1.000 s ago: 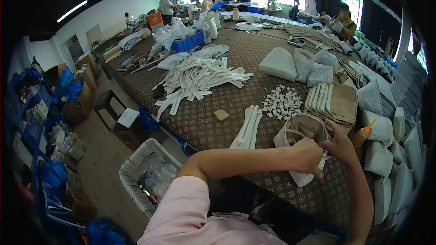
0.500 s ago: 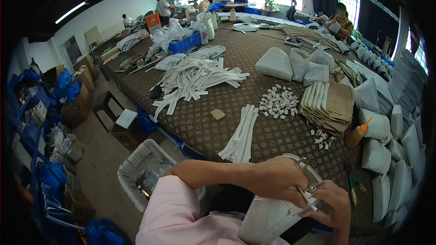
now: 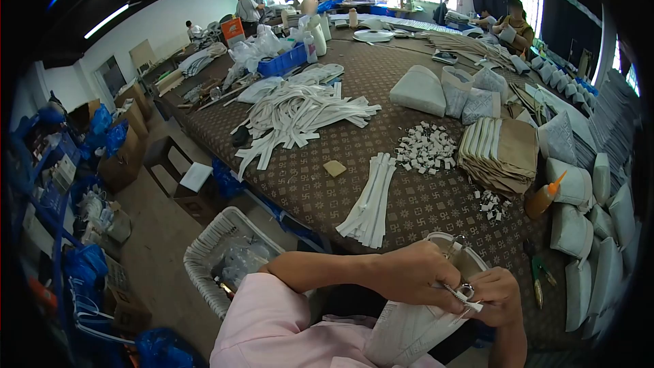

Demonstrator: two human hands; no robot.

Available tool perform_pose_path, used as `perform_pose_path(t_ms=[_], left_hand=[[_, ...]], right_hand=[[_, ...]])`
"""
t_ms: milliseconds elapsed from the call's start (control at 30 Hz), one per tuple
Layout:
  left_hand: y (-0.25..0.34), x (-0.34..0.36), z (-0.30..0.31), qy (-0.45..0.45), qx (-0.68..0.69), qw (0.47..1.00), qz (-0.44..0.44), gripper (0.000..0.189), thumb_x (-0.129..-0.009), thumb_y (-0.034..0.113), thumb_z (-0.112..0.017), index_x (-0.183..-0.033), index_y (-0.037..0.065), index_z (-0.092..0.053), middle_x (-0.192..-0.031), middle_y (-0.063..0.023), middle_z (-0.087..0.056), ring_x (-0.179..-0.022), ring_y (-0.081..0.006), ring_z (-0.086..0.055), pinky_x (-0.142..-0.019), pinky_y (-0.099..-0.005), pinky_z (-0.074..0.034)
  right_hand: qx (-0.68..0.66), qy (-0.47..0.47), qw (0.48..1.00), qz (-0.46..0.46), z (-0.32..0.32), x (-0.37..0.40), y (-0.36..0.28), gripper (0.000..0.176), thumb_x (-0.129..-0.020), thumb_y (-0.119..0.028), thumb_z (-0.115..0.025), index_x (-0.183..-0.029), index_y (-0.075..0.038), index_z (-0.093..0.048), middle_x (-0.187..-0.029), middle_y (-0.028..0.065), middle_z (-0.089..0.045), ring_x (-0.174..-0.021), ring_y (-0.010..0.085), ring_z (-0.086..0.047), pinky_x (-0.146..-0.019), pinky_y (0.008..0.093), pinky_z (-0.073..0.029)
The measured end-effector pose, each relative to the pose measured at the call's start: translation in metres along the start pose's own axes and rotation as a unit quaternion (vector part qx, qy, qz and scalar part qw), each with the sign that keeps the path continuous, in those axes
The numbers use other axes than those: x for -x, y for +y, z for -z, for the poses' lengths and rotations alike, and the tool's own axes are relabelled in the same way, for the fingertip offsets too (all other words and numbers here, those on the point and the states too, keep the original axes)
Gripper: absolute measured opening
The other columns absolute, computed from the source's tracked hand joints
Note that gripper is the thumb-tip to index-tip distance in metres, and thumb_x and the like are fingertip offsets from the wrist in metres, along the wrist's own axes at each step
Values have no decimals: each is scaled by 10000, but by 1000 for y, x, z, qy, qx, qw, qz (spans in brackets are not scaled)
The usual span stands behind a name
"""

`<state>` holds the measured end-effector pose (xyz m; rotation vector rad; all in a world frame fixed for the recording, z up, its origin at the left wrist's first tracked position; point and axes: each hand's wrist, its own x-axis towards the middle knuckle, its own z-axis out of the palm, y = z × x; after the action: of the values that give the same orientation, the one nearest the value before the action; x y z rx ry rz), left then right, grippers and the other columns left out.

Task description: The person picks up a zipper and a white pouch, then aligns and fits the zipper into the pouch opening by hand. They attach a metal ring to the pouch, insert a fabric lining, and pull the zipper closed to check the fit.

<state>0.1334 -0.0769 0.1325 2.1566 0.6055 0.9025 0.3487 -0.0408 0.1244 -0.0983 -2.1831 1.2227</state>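
Observation:
A white fabric pouch (image 3: 409,334) lies tilted over my lap, its open rim towards the table. My left hand (image 3: 424,276) is closed on the zipper (image 3: 455,293) along the pouch's edge. Facing it, my right hand (image 3: 503,293) pinches the zipper's white tape end (image 3: 473,306). A shiny metal ring-like piece (image 3: 466,290) shows between the two hands; its exact kind I cannot make out. The fingertips partly cover the zipper.
On the patterned table (image 3: 320,197) lie zipper strips (image 3: 371,201), small white pieces (image 3: 426,148), stacked brown fabric (image 3: 497,153), an orange-tipped bottle (image 3: 543,197) and green-handled pliers (image 3: 538,269). Finished-looking pouches (image 3: 571,232) line the right. A wicker basket (image 3: 201,249) stands left. Other people work far back.
My hands have drawn closer together at the zipper, and my right fingers have closed in on the tape end. The view has shifted slightly.

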Motion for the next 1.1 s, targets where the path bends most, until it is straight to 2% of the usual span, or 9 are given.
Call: perform_pose_path(t_ms=[133, 200, 433, 600, 767, 833, 933, 1033, 1100], left_hand=[[-3, -3, 9, -24, -9, 1000, -6, 256, -796, 241, -695, -699, 34, -579, -583, -72, -500, -561, -251, -503, -518, -359, -370], [-9, -1, 6, -18, 7, 1000, 17, 253, -795, 239, -696, -702, 34, -581, -579, -70, -497, -566, -249, -501, -524, -361, -369], [3, -12, 14, -1, 7, 997, -76, 257, -790, 245, -697, -701, 34, -579, -614, -59, -522, -612, -247, -512, -575, -358, -388], [-37, -39, 43, 16, -113, 977, -181, 265, -753, 269, -707, -736, 40, -576, -694, -71, -533, -736, -271, -524, -701, -363, -403], [-71, -35, 23, -123, -318, 938, -69, 275, -732, 229, -694, -861, 50, -531, -848, -76, -545, -862, -262, -533, -809, -355, -373], [-91, -29, 3, -89, -361, 923, -94, 241, -725, 170, -665, -876, 58, -514, -871, -73, -532, -862, -245, -542, -809, -364, -373], [-86, -23, -3, -54, -361, 923, -123, 159, -726, 138, -600, -846, 60, -528, -826, -58, -511, -828, -206, -542, -797, -336, -375], [-84, -17, -20, -4, -391, 906, -160, 163, -710, 130, -585, -847, 58, -535, -822, -54, -505, -816, -204, -539, -792, -329, -374], [-76, -14, -26, 27, -404, 897, -174, 164, -691, 133, -577, -831, 53, -544, -810, -51, -503, -811, -201, -534, -785, -327, -374]], right_hand=[[67, -26, 997, -42, 7, -10, -12, 159, -638, -65, -748, -707, 14, -628, -614, 83, -581, -522, 203, -554, -457, 300, -405], [187, 65, 980, 13, -3, -19, -16, 151, -622, -41, -740, -703, 22, -629, -652, 101, -608, -566, 226, -594, -512, 297, -457], [35, -17, 999, -4, 17, -10, -9, 196, -615, -53, -721, -786, 12, -652, -739, 108, -642, -655, 267, -635, -587, 326, -489], [254, -23, 963, -90, 42, -29, -25, 198, -654, -92, -715, -813, -4, -638, -729, 121, -635, -666, 282, -628, -603, 342, -483], [480, -41, 871, -97, 24, -14, 39, 190, -692, -155, -711, -779, -20, -607, -686, 125, -614, -656, 286, -610, -607, 372, -470], [474, -46, 869, -133, 23, -17, 39, 188, -720, -168, -697, -808, -15, -634, -723, 133, -635, -687, 291, -619, -619, 354, -478], [248, -175, 875, -376, 57, -37, 14, 199, -799, -169, -631, -922, -19, -673, -818, 129, -670, -714, 263, -639, -655, 302, -485], [84, -229, 869, -430, 87, -42, 49, 217, -816, -195, -604, -930, -24, -676, -817, 117, -680, -695, 236, -642, -662, 290, -487], [155, -360, 824, -409, 80, -53, 78, 239, -805, -199, -597, -952, -24, -665, -873, 119, -680, -784, 239, -645, -733, 298, -487]])
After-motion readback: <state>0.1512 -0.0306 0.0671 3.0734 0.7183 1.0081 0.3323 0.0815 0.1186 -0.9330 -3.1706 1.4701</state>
